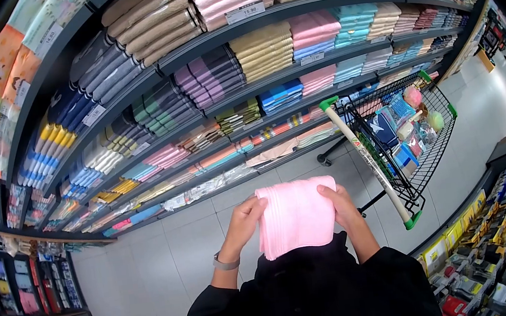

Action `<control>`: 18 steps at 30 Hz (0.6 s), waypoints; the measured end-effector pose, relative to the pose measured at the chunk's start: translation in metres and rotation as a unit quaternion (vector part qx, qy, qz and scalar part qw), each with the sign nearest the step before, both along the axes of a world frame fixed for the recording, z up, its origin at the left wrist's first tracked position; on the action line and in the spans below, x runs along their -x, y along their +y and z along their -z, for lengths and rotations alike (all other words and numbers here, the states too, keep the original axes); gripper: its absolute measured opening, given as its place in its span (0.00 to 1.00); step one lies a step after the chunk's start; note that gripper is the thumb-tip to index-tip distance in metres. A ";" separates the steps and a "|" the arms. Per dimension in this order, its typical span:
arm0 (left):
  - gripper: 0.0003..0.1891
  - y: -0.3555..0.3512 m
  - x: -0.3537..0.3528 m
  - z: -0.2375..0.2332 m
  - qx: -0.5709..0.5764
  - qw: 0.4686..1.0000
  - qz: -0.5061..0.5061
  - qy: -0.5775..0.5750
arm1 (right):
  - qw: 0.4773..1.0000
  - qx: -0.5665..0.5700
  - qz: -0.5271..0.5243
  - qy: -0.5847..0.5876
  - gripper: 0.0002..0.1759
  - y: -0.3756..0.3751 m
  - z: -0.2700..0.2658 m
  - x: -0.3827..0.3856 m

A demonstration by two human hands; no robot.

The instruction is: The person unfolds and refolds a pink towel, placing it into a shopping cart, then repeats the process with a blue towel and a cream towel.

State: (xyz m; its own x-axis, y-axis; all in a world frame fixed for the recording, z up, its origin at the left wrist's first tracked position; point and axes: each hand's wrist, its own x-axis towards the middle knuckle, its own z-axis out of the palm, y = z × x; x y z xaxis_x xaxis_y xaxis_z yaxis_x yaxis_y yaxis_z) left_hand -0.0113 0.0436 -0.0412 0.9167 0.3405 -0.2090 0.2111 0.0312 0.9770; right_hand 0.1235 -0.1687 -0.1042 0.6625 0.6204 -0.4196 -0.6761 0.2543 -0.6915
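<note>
A folded pink towel point(297, 215) is held up in front of my dark-clothed body. My left hand point(246, 220) pinches its left edge, thumb on top and the other fingers beneath. At the upper right corner, my right hand point(340, 203) grips the towel in the same way. The towel's layered folds show along its left side and it hangs slightly tilted. A grey band point(226, 261) is around my left wrist.
Shelves point(222, 102) of folded towels curve across the front and left. A shopping cart point(385, 168) holding packaged goods stands at the right on the tiled floor point(194, 246). Packaged items fill a display point(483, 256) at the lower right.
</note>
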 end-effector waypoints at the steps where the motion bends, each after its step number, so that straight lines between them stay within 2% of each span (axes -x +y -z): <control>1: 0.14 -0.001 0.000 -0.001 0.013 1.000 0.001 0.010 | 1.000 -0.004 -0.005 -0.008 0.17 0.000 -0.001 -0.001; 4: 0.12 -0.007 0.001 -0.009 0.044 0.999 0.007 0.016 | 0.997 0.012 -0.030 0.068 0.19 -0.003 -0.001 -0.007; 6: 0.11 -0.012 0.000 -0.016 0.056 0.998 0.018 -0.014 | 0.987 -0.052 -0.042 0.149 0.20 -0.002 0.007 -0.007; 7: 0.10 -0.008 -0.001 -0.012 0.022 0.997 0.057 -0.044 | 0.977 -0.083 -0.047 0.189 0.20 -0.001 0.013 -0.007; 9: 0.09 0.000 -0.002 -0.004 -0.047 0.984 0.135 -0.105 | 0.962 -0.144 -0.080 0.218 0.20 0.003 0.020 -0.004; 10: 0.08 -0.001 -0.003 -0.006 -0.045 0.983 0.139 -0.109 | 0.952 -0.174 -0.096 0.231 0.20 0.005 0.024 -0.002; 18: 0.06 -0.005 0.003 -0.010 -0.035 0.981 0.163 -0.100 | 0.943 -0.189 -0.102 0.254 0.19 0.010 0.055 0.013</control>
State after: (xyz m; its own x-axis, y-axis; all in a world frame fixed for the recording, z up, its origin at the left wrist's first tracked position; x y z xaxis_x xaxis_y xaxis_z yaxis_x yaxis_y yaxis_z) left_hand -0.0147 0.0383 -0.0315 0.9996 0.0290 0.0006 0.0015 -0.0752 0.9972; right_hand 0.1102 -0.1588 -0.1590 0.2865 0.8820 -0.3742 -0.9572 0.2467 -0.1514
